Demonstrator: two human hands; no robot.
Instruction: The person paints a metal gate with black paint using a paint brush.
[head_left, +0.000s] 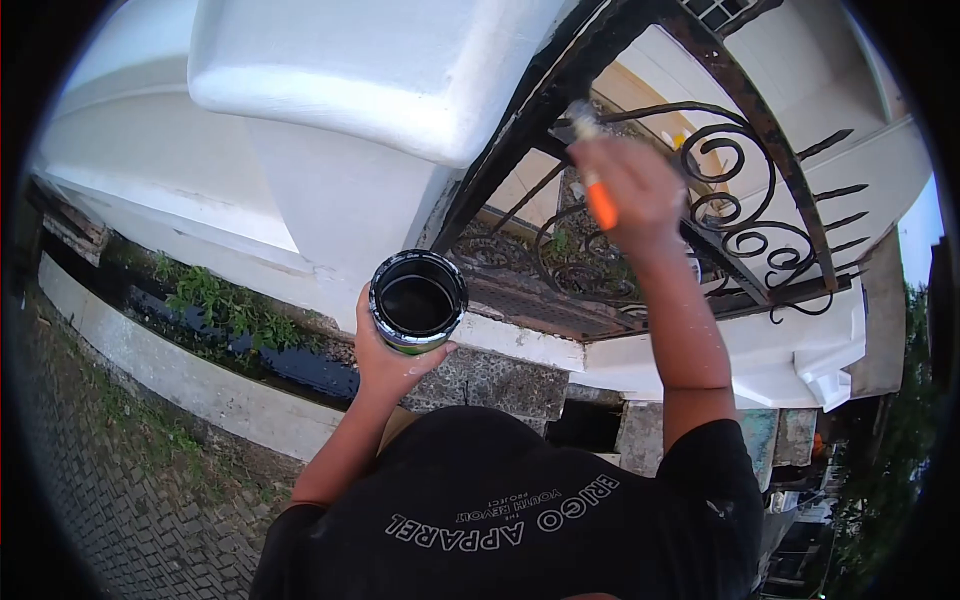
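Note:
Wrapped round a can of black paint (415, 302) is my left hand (388, 350), holding it upright in front of my chest. Dark paint lies inside, and smears of it mark the rim. My right hand (632, 188), blurred by motion, grips a paintbrush (600, 200) by its orange handle. The brush's bristles are up against or close to the black frame post of a wrought-iron gate (560, 100); whether they touch is hard to tell. Scrolls, bars and pointed spikes make up the gate, with rusty patches on parts of it.
A white wall pillar (330, 80) stands left of the gate. Below it runs a drainage ditch (250, 345) with dark water and green plants (235, 300), edged by a concrete kerb (200, 365). Block paving (130, 480) covers the lower left. A stone slab (490, 382) lies before the gate.

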